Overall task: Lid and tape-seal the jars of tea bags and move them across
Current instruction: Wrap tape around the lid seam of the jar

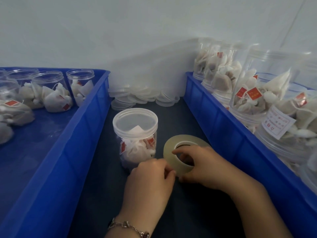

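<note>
One jar (136, 136) of tea bags stands on the dark surface (171, 117) between the two blue trays, and its lid (135, 121) is already on. So I judge that the taping step is now in hand.

The right hand (204, 166) holds the tape roll (184, 155) just beside the jar, with fingers curled through its hole and around its edge. The left hand (151, 179) is at the near edge of the roll, fingers bent together in a narrow grip. It seems to pinch or search for the loose end of the tape, but I cannot see the end itself.

Next, the end must be pulled free and pressed on the seam under the lid. The jar is light and may turn or slide, so one hand should steady it.

The left tray (72, 134) has open jars, the right tray (223, 121) has finished ones. Spare lids (142, 97) lie in a pile behind.
</note>
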